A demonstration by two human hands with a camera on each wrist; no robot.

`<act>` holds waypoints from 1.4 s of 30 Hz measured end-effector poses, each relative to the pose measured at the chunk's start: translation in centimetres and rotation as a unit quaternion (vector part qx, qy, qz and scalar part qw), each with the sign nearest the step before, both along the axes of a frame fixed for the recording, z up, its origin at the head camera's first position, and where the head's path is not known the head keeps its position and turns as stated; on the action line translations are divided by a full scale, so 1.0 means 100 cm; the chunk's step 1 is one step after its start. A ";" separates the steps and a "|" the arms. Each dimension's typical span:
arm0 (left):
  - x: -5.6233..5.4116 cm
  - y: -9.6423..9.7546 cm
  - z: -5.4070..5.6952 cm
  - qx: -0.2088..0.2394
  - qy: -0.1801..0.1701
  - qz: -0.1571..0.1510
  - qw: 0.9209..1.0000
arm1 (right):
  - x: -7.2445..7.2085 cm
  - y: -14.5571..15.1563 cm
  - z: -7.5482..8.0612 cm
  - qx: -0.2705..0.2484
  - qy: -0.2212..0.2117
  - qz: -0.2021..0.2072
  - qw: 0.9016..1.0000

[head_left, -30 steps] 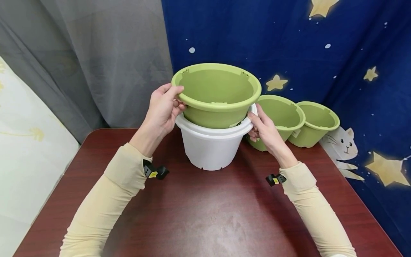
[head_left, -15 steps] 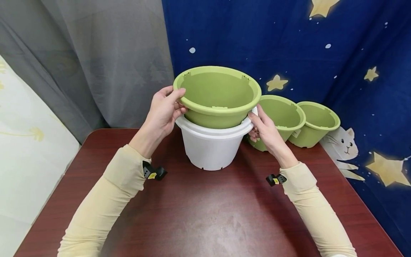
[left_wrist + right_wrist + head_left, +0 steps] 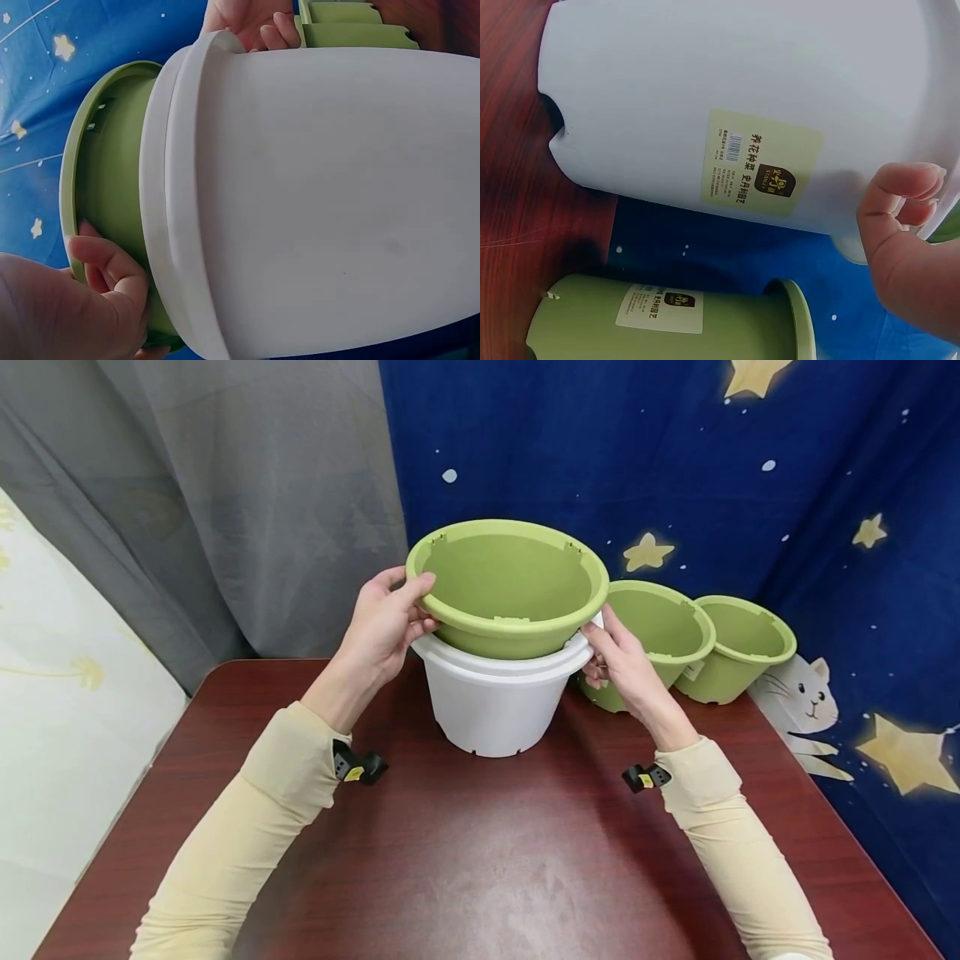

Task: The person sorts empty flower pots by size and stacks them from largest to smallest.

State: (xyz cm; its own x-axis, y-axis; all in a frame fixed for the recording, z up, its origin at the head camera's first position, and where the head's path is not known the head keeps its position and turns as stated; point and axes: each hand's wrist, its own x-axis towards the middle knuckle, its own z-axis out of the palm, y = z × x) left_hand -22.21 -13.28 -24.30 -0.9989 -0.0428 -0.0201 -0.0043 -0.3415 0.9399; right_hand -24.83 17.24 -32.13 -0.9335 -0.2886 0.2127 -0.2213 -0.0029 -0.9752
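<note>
An oval green flowerpot (image 3: 517, 578) sits partway down inside a white flowerpot (image 3: 495, 714) that stands on the table. My left hand (image 3: 381, 625) grips the green pot's rim at the left, thumb over the edge and fingers beneath. My right hand (image 3: 624, 662) pinches the white pot's rim at the right. In the left wrist view the green wall (image 3: 112, 172) shows between its own rim and the white pot's stepped rim (image 3: 180, 180). The right wrist view shows a printed label (image 3: 757, 165) on the white pot, with my curled right fingers (image 3: 907, 184) at its rim.
Two more green flowerpots (image 3: 663, 622) (image 3: 750, 643) stand at the back right of the dark red wooden table (image 3: 480, 860), close behind my right hand. A blue starry curtain (image 3: 570, 435) and a grey curtain (image 3: 285, 510) hang behind the table.
The green pot has sunk a little deeper into the white pot, and my left hand has come down with it. My right hand and the white pot have stayed in place.
</note>
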 end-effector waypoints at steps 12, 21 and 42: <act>0.003 -0.006 -0.001 -0.092 -0.001 -0.025 0.995 | -0.001 0.001 0.002 -0.008 -0.008 0.015 1.000; 0.004 -0.012 0.000 -0.191 0.031 -0.063 0.979 | -0.002 0.002 0.002 -0.010 -0.009 0.025 1.000; 0.002 -0.017 -0.004 -0.207 0.030 -0.069 0.975 | -0.002 0.003 0.003 -0.012 -0.013 0.024 1.000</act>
State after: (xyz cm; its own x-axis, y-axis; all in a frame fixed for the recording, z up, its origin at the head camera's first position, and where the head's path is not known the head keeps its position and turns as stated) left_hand -21.96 -14.94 -24.70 -0.9946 0.0993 0.0285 0.0354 0.0683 0.9970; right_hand -25.02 17.52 -31.88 -0.9237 -0.3293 0.1959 -0.1951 -0.0359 -0.9801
